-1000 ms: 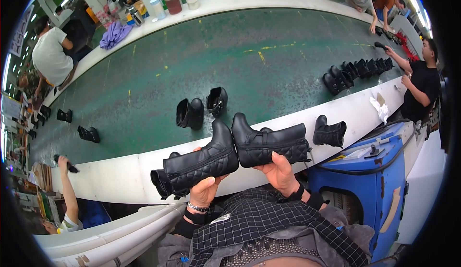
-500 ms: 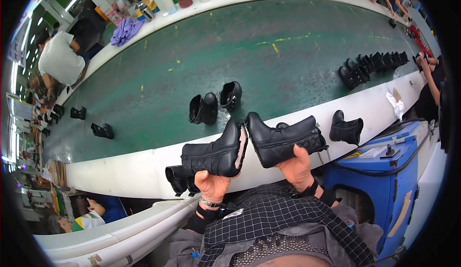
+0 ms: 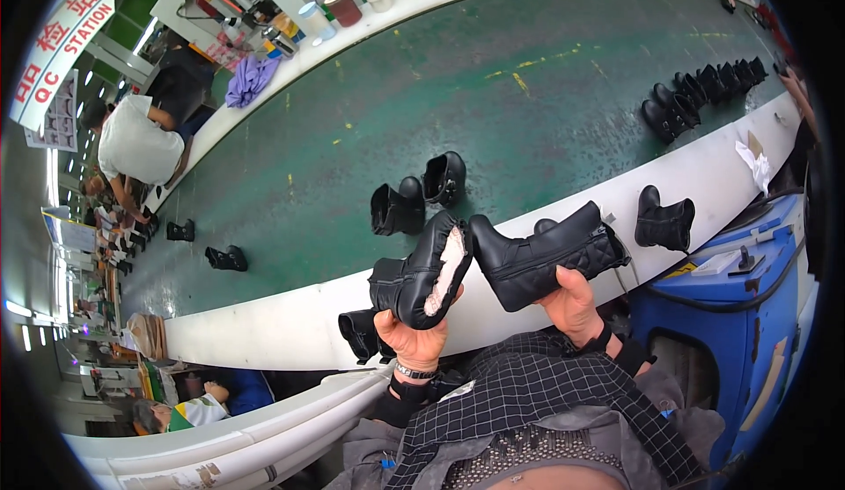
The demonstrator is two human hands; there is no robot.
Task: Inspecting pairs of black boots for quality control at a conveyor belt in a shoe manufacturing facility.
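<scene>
Closest in, the person's left hand has its grip closed around a black boot, fingers wrapped under the sole, the boot turned so its pale fleecy lining faces up. Just beside it, the right hand has its grip closed from below on a second black boot, held lying sideways with its toe nearly touching the first boot. Both boots hang in the air over the white edge of the desk. Another boot stands upright on that white edge to the right, near a blue bin. Further out, a pair of black boots sits on the green belt. Beyond, a row of boots lines the belt's right side, and a worker in a white shirt bends at the far left.
</scene>
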